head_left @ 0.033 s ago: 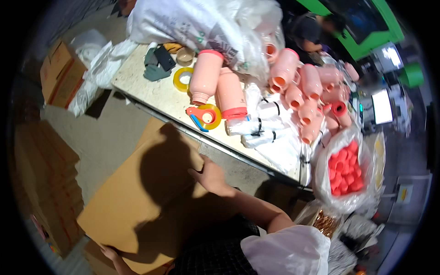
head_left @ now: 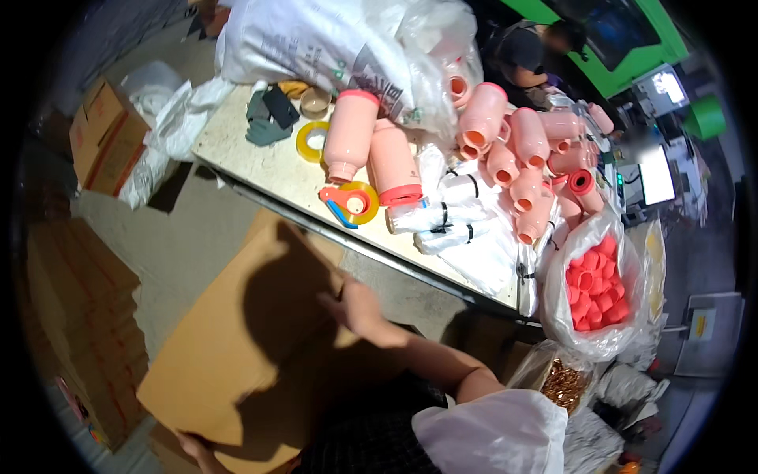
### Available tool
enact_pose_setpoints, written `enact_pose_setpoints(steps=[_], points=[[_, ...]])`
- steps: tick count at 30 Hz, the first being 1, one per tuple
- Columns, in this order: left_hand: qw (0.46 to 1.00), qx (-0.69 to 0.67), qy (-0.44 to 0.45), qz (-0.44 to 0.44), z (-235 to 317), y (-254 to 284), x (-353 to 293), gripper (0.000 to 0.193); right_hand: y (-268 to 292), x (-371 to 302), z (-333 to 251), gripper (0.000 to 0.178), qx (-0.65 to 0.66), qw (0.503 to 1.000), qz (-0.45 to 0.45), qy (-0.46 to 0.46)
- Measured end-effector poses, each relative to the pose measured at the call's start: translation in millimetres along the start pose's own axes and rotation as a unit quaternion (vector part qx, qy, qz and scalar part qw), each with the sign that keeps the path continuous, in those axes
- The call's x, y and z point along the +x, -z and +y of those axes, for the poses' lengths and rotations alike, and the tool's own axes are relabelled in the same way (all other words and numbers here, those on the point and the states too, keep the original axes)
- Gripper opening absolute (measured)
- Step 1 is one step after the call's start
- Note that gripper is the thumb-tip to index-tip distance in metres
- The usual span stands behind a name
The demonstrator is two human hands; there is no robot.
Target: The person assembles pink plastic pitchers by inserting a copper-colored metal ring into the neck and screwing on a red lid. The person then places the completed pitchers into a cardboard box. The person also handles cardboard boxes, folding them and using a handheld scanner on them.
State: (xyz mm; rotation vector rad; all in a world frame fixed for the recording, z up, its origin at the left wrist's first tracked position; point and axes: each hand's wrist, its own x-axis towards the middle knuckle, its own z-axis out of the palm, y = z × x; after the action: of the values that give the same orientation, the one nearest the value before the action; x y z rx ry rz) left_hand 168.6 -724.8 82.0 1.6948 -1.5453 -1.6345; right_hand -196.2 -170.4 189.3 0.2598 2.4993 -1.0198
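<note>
A large brown flattened cardboard carton (head_left: pixel 213 340) is held at a slant in front of my body, below the table's near edge. My left hand (head_left: pixel 194 447) is closed on its lower left edge, with the fingers partly hidden. At the upper right edge, my right hand (head_left: pixel 360 313) grips the board, the thumb lying over its face. A dark shadow falls across the middle of the cardboard. Nearest on the table lie a red tape dispenser (head_left: pixel 353 204) with a blue handle and two pink bottles, one (head_left: pixel 350 134) beside the other (head_left: pixel 394 164).
Several pink bottles (head_left: pixel 527 136) crowd the right of the white table (head_left: pixel 229 150). A clear bag of red caps (head_left: pixel 594 292) stands at its right end. Stacked flat cartons (head_left: pixel 87 316) rise at left. A large white sack (head_left: pixel 308 43) lies behind; a co-worker (head_left: pixel 517 55) is beyond.
The cardboard and both hands have shifted very slightly, the left hand a little lower in the picture. Both hands keep their hold.
</note>
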Motion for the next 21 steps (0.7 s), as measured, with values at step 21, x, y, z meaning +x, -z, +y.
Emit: enact_pose_setpoints(steps=[21], points=[[0.915,0.362,0.089,0.155,-83,-50,-112,0.070,-25,196,148,0.044,0.403,0.882,0.245,0.030]])
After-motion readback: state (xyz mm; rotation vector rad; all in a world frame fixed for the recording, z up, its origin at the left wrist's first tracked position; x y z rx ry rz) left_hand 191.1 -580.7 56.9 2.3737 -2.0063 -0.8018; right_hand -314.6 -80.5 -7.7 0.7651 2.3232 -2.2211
